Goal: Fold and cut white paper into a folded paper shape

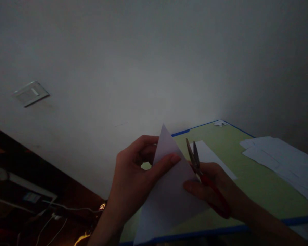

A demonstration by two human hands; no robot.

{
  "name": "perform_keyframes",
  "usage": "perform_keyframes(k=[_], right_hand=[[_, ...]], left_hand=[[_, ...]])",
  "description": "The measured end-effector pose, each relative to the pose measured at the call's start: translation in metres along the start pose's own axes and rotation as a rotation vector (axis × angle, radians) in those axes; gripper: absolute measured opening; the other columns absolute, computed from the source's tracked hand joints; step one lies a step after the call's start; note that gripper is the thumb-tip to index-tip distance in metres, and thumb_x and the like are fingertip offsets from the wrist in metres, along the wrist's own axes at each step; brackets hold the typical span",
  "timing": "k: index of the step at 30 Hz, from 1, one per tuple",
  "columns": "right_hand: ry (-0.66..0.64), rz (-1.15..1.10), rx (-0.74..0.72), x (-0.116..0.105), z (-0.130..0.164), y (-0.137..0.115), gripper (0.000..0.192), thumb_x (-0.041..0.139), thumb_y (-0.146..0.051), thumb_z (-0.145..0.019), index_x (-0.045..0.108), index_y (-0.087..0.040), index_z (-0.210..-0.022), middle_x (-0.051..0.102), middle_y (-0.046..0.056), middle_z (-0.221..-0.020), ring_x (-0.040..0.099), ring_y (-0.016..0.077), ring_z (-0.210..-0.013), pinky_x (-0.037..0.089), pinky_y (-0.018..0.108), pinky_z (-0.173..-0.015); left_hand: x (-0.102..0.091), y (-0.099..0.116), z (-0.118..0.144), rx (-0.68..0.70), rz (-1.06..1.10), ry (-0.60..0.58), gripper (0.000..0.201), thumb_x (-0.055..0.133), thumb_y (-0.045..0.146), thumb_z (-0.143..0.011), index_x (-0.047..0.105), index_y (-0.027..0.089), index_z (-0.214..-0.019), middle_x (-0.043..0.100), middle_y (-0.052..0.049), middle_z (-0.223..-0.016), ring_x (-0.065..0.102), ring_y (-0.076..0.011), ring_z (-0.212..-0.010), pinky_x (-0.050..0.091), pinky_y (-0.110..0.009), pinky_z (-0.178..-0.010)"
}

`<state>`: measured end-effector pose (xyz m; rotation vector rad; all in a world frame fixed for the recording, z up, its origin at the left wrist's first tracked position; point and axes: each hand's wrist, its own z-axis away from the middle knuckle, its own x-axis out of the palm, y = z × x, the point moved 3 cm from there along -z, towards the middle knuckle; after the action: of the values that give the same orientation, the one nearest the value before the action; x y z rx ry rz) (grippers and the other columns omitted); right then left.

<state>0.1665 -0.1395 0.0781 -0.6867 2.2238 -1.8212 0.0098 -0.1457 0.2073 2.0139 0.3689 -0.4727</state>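
Head view showed my left hand pinching a folded white paper triangle near its upper point, thumb laid flat across the front face and the other fingers curled behind it. That grip was closed on the paper, which stood tilted with its tip up toward the wall and its wide lower edge hanging over the near edge of the table.

My right hand held a pair of red-handled scissors, fingers closed around the red loops, one finger also touching the right side of the paper. The metal blades pointed upward, just beside the paper's right edge, and stood only slightly parted.

Beneath both hands lay a pale green table with a blue border. A loose white sheet lay flat on it behind the scissors, and a spread of white paper sheets covered its right side. A small crumpled white scrap sat at the far corner. Behind it all rose a plain white wall with a pale switch plate on the left. The light was dim, so finer detail was lost.
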Motion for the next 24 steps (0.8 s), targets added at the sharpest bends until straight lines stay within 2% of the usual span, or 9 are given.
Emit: perform_keyframes(k=[4, 8, 12, 18, 24], right_hand=[[-0.023, -0.009, 0.005, 0.0006, -0.001, -0.0002, 0.025, 0.074, -0.041, -0.086, 0.071, -0.018, -0.097, 0.068, 0.004, -0.091, 0.062, 0.018, -0.081, 0.05, 0.026, -0.068], [-0.011, 0.102, -0.009, -0.0021, -0.0024, -0.0017, 0.03, 0.075, -0.047, -0.084, 0.07, -0.018, -0.088, 0.066, 0.004, -0.086, 0.059, 0.0185, -0.081, 0.049, 0.027, -0.07], [-0.032, 0.175, -0.061, -0.0033, -0.005, -0.0018, 0.035, 0.075, -0.052, -0.083, 0.067, -0.017, -0.083, 0.061, 0.003, -0.084, 0.055, 0.0175, -0.08, 0.045, 0.025, -0.066], [-0.03, 0.099, -0.033, -0.001, -0.009, 0.0045, 0.043, 0.068, -0.058, -0.087, 0.066, -0.015, -0.079, 0.062, 0.004, -0.08, 0.055, 0.0166, -0.076, 0.045, 0.026, -0.064], [-0.018, -0.016, 0.068, 0.0049, -0.0084, 0.0045, 0.042, 0.073, -0.057, -0.083, 0.065, -0.016, -0.078, 0.06, 0.002, -0.074, 0.053, 0.0148, -0.067, 0.041, 0.025, -0.057]], left_hand=[[0.0005, -0.001, 0.0006, -0.044, 0.022, -0.055, 0.019, 0.081, 0.033, -0.079, 0.073, 0.019, -0.089, 0.079, -0.006, -0.082, 0.075, -0.02, -0.069, 0.061, -0.025, -0.057], [-0.001, -0.0035, 0.0016, -0.027, 0.001, -0.023, 0.016, 0.08, 0.031, -0.08, 0.074, 0.019, -0.088, 0.08, -0.006, -0.085, 0.076, -0.0198, -0.073, 0.062, -0.025, -0.06], [-0.0022, -0.0044, 0.0016, 0.003, -0.025, 0.0, 0.016, 0.079, 0.032, -0.08, 0.075, 0.019, -0.089, 0.079, -0.006, -0.084, 0.075, -0.0198, -0.073, 0.062, -0.026, -0.061], [-0.0026, -0.0024, 0.0022, 0.031, -0.113, 0.014, 0.012, 0.077, 0.031, -0.082, 0.075, 0.02, -0.087, 0.079, -0.004, -0.083, 0.074, -0.0177, -0.07, 0.059, -0.023, -0.059], [-0.0029, -0.0064, 0.0039, 0.058, -0.171, 0.032, 0.013, 0.077, 0.032, -0.081, 0.075, 0.02, -0.086, 0.079, -0.004, -0.08, 0.073, -0.0175, -0.067, 0.058, -0.022, -0.055]])
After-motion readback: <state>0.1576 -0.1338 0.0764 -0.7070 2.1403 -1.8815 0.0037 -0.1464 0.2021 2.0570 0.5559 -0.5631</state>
